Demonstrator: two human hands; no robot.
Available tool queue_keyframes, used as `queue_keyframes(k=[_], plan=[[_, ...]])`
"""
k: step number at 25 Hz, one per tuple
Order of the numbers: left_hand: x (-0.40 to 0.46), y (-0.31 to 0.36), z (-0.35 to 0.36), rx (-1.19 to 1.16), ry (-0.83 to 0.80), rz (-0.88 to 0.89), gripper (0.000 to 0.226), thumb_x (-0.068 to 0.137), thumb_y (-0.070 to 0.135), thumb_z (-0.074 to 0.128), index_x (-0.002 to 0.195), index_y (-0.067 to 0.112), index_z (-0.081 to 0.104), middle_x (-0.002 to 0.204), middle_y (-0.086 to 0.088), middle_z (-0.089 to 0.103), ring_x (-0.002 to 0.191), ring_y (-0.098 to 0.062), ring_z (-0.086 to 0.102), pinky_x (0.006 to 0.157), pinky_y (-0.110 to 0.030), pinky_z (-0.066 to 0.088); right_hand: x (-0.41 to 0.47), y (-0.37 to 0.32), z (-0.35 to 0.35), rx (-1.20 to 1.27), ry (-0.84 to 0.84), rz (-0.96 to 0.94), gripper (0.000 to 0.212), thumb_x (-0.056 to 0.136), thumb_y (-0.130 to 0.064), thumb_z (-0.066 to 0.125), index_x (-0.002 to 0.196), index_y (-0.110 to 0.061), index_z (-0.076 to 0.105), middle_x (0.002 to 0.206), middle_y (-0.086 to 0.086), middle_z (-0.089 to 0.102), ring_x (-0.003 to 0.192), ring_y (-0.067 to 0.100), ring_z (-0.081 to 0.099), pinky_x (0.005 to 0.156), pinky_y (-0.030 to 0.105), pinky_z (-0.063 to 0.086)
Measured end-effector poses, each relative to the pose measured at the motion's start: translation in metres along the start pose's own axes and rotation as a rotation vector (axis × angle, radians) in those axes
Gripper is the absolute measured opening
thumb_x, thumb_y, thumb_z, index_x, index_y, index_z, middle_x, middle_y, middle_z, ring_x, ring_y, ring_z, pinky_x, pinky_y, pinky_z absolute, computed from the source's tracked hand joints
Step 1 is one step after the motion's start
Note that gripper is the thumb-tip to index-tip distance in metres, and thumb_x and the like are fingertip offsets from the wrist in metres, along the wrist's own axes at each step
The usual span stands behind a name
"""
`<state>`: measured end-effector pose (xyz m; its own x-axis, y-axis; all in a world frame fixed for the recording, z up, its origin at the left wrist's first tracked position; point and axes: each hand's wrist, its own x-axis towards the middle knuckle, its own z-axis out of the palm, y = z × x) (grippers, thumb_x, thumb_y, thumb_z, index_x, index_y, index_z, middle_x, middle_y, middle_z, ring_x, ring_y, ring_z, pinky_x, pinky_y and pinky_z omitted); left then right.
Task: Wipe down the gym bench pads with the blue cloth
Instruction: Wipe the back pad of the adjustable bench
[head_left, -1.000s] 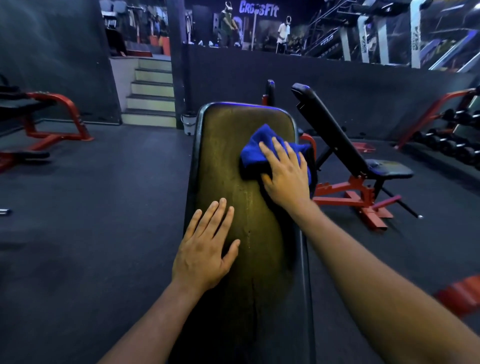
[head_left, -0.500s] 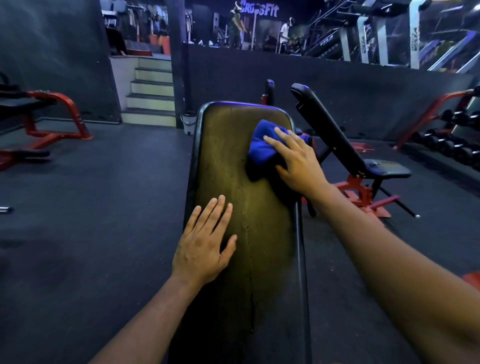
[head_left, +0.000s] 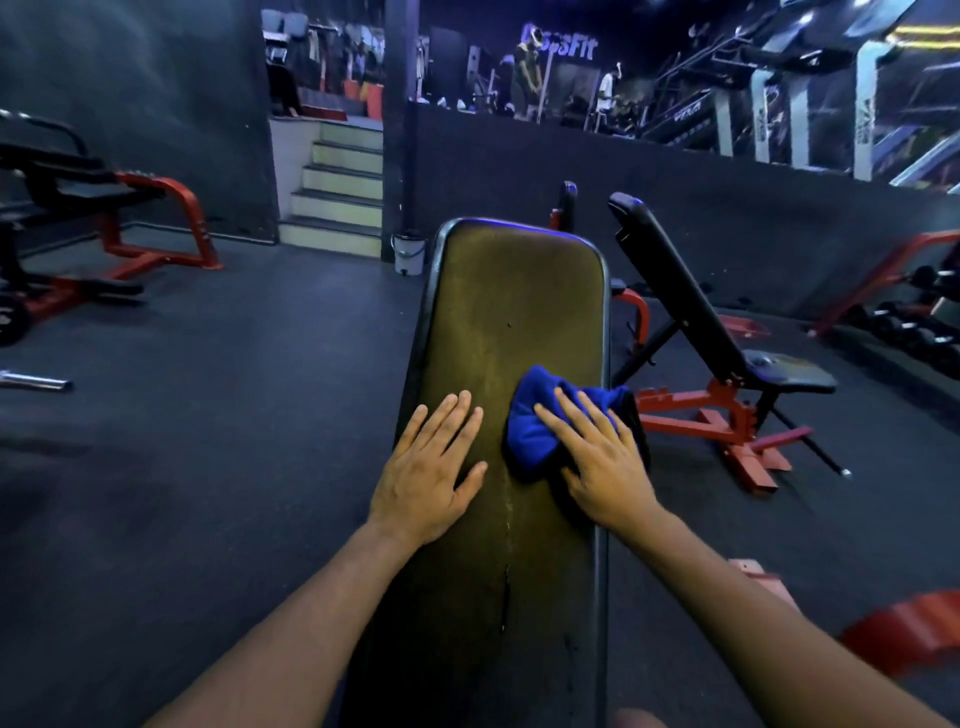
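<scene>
Right hand (head_left: 605, 467) flat, fingers straight, presses cloth (head_left: 540, 415) at pad (head_left: 519, 291) right edge; left hand (head_left: 428, 467) flat at left edge.

A commercial gym, dimly lit. Dark rubber flooring (head_left: 234, 415) throughout. Long padded bench pad with worn olive-black vinyl (head_left: 519, 291) in the foreground. Beside it, an adjustable incline bench with black pads on a red steel frame (head_left: 691, 332). Another red-framed black-padded machine (head_left: 104, 208) at left. A rack of dark dumbbells (head_left: 904, 322) at right. Pale concrete steps (head_left: 337, 192) lead to a raised level with a lit "CrossFit" wall sign (head_left: 563, 44), treadmills with white uprights (head_left: 810, 98), and people standing.
</scene>
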<state>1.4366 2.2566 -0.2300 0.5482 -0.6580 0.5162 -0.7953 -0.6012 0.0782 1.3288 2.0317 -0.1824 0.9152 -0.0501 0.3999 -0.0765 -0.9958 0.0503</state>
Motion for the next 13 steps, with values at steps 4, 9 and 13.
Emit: queue_keyframes(k=[4,9,13], plan=[[-0.046,-0.007,0.007,0.073,-0.037,0.042,0.068,0.105,0.063,0.022,0.162,0.025,0.016,0.171,0.0,0.006,0.158,-0.016,0.0,0.127,-0.047,0.01,0.038,0.011,-0.065,0.079,-0.094,0.044,0.072,0.076,-0.013,0.058,0.142,-0.04,0.048,0.149,-0.01,0.048,0.132,0.023,0.05,0.102,0.041,0.047],[-0.058,-0.007,0.011,0.068,-0.008,0.033,0.07,0.105,0.062,0.024,0.163,0.024,0.017,0.172,0.0,0.006,0.158,-0.017,0.0,0.124,-0.046,0.006,0.137,0.005,-0.122,0.041,0.099,0.038,0.077,0.079,-0.01,0.059,0.148,-0.038,0.038,0.141,0.005,0.056,0.117,0.037,0.059,0.089,0.044,0.049],[-0.059,-0.01,0.012,0.014,0.008,0.039,0.067,0.105,0.057,0.03,0.163,0.025,0.018,0.172,0.002,0.006,0.158,-0.016,0.004,0.124,-0.045,0.01,0.209,-0.009,-0.113,-0.075,0.129,-0.107,0.08,0.082,-0.024,0.059,0.154,-0.032,0.026,0.14,0.008,0.056,0.119,0.038,0.057,0.089,0.046,0.047]])
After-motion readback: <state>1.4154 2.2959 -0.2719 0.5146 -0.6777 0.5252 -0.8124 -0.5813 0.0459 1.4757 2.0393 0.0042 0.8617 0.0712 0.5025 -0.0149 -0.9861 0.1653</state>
